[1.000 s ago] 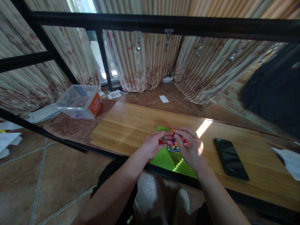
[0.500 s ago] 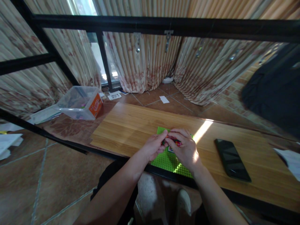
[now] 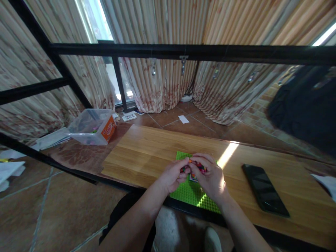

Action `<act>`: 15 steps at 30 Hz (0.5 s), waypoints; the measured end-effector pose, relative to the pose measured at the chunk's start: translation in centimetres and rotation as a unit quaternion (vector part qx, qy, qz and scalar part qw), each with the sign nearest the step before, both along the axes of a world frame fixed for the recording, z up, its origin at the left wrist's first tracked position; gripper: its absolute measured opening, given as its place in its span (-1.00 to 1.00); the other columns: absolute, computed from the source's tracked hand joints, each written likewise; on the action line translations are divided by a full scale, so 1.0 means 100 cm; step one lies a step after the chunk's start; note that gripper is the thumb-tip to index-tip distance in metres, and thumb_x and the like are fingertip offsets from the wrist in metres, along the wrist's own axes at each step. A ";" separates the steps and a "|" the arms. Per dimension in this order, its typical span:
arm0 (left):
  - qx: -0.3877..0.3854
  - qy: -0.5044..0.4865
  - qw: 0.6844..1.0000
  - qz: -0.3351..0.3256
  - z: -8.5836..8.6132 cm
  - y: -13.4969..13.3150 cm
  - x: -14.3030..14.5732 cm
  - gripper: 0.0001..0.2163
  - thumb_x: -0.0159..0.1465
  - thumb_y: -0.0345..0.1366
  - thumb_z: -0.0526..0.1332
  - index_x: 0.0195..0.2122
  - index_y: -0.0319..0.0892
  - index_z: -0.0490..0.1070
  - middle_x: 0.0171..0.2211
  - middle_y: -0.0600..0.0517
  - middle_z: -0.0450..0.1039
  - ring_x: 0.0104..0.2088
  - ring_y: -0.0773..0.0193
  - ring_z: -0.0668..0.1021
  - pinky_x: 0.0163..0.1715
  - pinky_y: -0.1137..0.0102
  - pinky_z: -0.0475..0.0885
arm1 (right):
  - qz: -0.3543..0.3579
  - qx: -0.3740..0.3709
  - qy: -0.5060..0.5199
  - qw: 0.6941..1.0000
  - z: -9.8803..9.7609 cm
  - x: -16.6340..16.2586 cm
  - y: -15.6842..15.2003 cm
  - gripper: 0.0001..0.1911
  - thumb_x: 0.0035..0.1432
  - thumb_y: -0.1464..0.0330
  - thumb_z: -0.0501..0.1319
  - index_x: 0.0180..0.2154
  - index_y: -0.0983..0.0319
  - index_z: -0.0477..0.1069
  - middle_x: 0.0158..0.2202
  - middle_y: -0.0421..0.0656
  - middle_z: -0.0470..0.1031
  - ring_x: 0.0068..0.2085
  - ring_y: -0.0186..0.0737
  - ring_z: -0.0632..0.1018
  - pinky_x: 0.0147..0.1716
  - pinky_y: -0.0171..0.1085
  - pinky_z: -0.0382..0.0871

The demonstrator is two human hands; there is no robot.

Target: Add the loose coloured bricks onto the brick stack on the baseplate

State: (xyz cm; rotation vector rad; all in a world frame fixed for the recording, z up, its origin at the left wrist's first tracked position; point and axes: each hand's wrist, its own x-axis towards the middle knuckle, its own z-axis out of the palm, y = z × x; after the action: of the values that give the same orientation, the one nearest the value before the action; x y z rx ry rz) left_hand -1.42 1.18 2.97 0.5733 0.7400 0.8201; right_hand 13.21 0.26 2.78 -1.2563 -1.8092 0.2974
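Observation:
A green studded baseplate (image 3: 187, 190) lies at the near edge of a wooden tabletop (image 3: 147, 147). My left hand (image 3: 174, 173) and my right hand (image 3: 210, 176) meet above it, fingers curled. Between the fingertips they pinch a small multicoloured block of bricks (image 3: 196, 167), mostly hidden by the fingers. Both hands touch the block; it sits just over the plate's middle.
A black phone (image 3: 265, 190) lies flat on the tabletop to the right. A clear plastic bin with an orange label (image 3: 91, 126) stands at the far left on the tiled floor. Papers (image 3: 327, 182) show at the right edge. Black bars and curtains stand behind.
My hands have drawn closer together over the bricks, covering more of the block. The camera has tilted upward, so the table sits lower in view.

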 end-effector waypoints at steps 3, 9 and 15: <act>0.014 0.025 1.000 0.012 -0.001 0.000 0.000 -0.64 0.08 -0.02 0.34 -0.47 -0.23 0.33 -0.67 0.21 0.15 -0.71 0.57 0.03 -0.67 0.48 -0.22 | 0.001 0.027 -0.025 0.999 -0.001 0.001 0.000 -0.85 0.16 0.25 0.23 -0.23 0.09 0.52 -0.14 -0.12 0.52 -0.12 -0.15 0.50 -0.09 -0.02 0.41; 0.016 0.030 0.999 -0.005 0.001 -0.002 0.000 -0.63 0.08 0.00 0.33 -0.49 -0.23 0.33 -0.67 0.20 0.15 -0.70 0.58 0.01 -0.67 0.49 -0.22 | 0.010 0.039 -0.026 0.999 0.003 0.004 0.000 -0.89 0.16 0.25 0.24 -0.30 0.09 0.53 -0.19 -0.14 0.52 -0.14 -0.16 0.50 -0.10 -0.03 0.42; -0.032 0.061 0.995 0.066 -0.004 0.001 0.001 -0.74 0.21 -0.15 0.25 -0.27 -0.30 0.48 -0.58 0.14 0.27 -0.70 0.61 0.09 -0.71 0.57 -0.14 | -0.048 0.011 0.062 0.997 0.009 0.024 0.005 -0.88 0.12 0.25 0.26 -0.33 0.11 0.55 -0.17 -0.13 0.51 -0.16 -0.18 0.52 -0.09 -0.08 0.43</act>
State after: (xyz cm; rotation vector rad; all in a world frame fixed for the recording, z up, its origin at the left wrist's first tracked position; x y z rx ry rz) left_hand -1.36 1.30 2.52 0.5253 0.9196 0.8853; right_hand 15.65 0.80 3.68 -1.2765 -1.6364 0.2937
